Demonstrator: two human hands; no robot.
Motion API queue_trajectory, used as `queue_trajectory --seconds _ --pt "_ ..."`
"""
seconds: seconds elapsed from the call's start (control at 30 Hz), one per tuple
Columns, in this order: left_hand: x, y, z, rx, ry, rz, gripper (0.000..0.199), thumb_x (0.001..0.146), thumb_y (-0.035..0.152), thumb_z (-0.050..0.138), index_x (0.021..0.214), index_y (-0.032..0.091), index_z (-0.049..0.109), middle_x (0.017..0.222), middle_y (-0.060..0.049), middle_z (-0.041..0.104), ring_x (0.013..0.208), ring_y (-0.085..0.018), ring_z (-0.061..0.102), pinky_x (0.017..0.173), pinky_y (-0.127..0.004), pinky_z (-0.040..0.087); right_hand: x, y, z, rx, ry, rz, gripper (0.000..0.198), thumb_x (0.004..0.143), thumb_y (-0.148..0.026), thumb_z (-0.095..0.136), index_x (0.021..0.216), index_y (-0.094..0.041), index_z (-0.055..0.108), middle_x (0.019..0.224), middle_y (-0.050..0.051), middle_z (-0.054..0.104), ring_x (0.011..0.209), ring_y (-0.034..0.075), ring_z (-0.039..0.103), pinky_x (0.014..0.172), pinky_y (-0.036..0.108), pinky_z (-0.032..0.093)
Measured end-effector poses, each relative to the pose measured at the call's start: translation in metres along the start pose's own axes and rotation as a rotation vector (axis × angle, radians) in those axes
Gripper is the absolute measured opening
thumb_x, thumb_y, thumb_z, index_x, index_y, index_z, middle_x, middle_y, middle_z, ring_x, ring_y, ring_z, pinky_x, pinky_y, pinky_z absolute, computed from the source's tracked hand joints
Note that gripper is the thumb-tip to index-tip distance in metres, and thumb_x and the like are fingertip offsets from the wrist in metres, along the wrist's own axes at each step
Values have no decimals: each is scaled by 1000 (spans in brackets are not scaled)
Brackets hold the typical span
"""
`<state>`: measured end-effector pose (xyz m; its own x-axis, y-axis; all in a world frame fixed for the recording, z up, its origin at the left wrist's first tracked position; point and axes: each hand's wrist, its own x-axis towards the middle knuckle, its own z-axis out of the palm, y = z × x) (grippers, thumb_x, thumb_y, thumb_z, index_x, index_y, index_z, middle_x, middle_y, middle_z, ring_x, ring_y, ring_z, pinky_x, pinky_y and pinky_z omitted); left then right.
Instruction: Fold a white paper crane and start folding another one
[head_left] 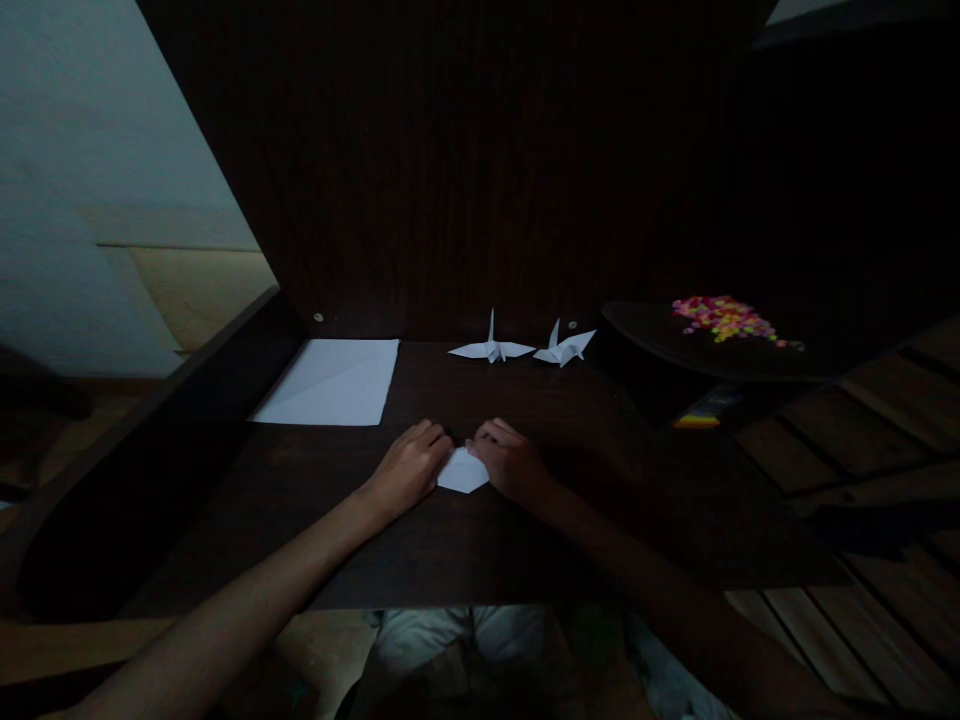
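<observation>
A small folded piece of white paper (465, 476) lies on the dark desk between my hands. My left hand (415, 462) has its fingers closed on the paper's left side. On the opposite side, my right hand (510, 460) curls its fingers over the upper right part of the same piece. The fingertips hide the paper's far edge. Beyond my hands stand two white origami cranes, the left crane (493, 350) with wings spread wide and the right crane (564, 350) turned at an angle.
A stack of white paper sheets (337, 382) lies at the back left, beside the raised side panel (150, 470). At the right, a curved dark shelf (645, 325) bears a heap of small colourful pieces (726, 317). A tall dark panel (450, 170) closes off the back.
</observation>
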<state>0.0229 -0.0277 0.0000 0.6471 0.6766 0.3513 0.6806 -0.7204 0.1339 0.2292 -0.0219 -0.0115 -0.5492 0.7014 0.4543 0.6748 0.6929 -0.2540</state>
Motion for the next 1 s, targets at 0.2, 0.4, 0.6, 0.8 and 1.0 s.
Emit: queue_trajectory --seconds 0.2,0.4,0.6,0.8,1.0 --pt "0 0 -2 45 -47 24 17 93 11 45 89 17 60 88 -7 57 84 -21 53 85 -36 48 -16 7 -11 13 -124 -153 40 87 2 44 117 -15 63 106 14 64 99 23 53 81 36 50" --pt "0 -2 -7 -31 -110 27 17 89 7 47 93 16 61 90 -8 57 86 -22 52 79 -33 48 -25 6 -12 -99 -138 -210 40 86 2 43 120 -10 61 115 16 64 101 25 54 81 40 49" --pt "0 -2 -11 -142 -86 56 18 91 15 45 84 16 62 83 -8 57 83 -20 54 81 -32 48 -18 8 -13 -194 -112 -234 31 90 -6 47 113 -18 65 114 12 65 98 25 52 75 37 47" --pt "-1 -3 -19 -261 -100 119 19 92 23 48 88 15 65 82 -7 60 82 -20 56 86 -35 47 0 13 -15 -173 -132 -126 32 90 -6 50 111 -23 67 96 9 62 86 20 51 67 29 43" --pt "1 -2 -18 -286 -91 107 20 91 33 53 90 17 65 87 -7 61 86 -20 56 85 -35 46 20 22 -7 -112 -113 -125 30 88 -3 52 98 -22 72 88 7 63 82 18 56 64 26 44"
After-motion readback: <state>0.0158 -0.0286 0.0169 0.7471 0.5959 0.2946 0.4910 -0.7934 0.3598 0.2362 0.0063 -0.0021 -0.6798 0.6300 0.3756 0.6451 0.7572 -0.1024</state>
